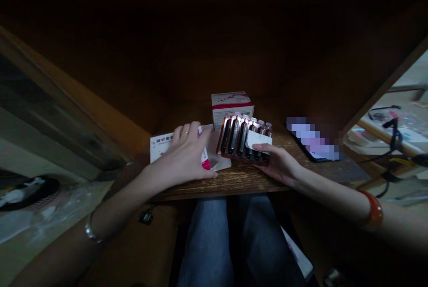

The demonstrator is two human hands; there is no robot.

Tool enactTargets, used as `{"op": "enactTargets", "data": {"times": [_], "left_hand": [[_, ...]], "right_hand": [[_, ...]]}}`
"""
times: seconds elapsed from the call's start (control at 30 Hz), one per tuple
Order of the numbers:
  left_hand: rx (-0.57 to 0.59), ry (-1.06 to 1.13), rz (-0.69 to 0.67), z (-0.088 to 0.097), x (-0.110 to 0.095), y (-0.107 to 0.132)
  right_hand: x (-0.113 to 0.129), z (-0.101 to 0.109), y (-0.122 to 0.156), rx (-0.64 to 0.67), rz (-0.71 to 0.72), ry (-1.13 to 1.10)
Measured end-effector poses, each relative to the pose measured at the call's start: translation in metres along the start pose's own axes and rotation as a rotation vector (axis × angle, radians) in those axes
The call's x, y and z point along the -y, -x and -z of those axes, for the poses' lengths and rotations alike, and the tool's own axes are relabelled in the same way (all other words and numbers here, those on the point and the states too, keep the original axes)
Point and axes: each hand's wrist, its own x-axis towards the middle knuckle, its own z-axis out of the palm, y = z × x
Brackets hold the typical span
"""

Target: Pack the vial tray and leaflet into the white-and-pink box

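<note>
My left hand (187, 151) is wrapped over a white and pink carton (160, 144) lying on the wooden shelf, its open end flap facing right. In my right hand (279, 160) is a tray of dark ampoules (237, 137), tilted up beside the carton's open end. A small white paper (259, 140) lies across the ampoules, pinned under my right thumb. Just behind the tray stands a second white and pink box (232, 102). The tray covers part of that box's front.
A phone (312, 140) with a lit, blurred screen lies at the right of the wooden shelf (200, 186). Dark wooden walls enclose the space at the back and sides. My knees (209, 242) are below the front edge. Cables and plastic bags (388, 126) are at far right.
</note>
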Motion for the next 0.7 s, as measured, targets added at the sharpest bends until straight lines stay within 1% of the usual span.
{"op": "enactTargets", "data": {"times": [0.1,0.17,0.27,0.37,0.43,0.57,0.7], "left_hand": [[-0.127,-0.014,0.018,-0.003,-0.020,-0.001],[-0.203,-0.010,0.033,-0.006,-0.026,-0.003],[-0.290,-0.003,0.027,-0.011,-0.029,-0.004],[-0.294,0.051,-0.023,-0.012,-0.032,-0.007],[-0.280,0.091,-0.052,-0.010,-0.035,-0.010],[-0.283,0.062,-0.066,-0.005,-0.041,-0.015],[-0.311,0.015,-0.048,-0.006,-0.043,-0.015]], "right_hand": [[-0.005,0.002,-0.002,-0.063,0.176,0.092],[-0.007,0.005,-0.002,-0.098,0.271,0.200],[-0.008,0.009,0.000,-0.122,0.339,0.385],[-0.006,0.010,0.004,-0.128,0.392,0.542],[-0.004,0.009,0.006,-0.134,0.427,0.592],[-0.002,0.006,0.009,-0.135,0.473,0.583],[-0.002,0.005,0.009,-0.140,0.493,0.608]]}}
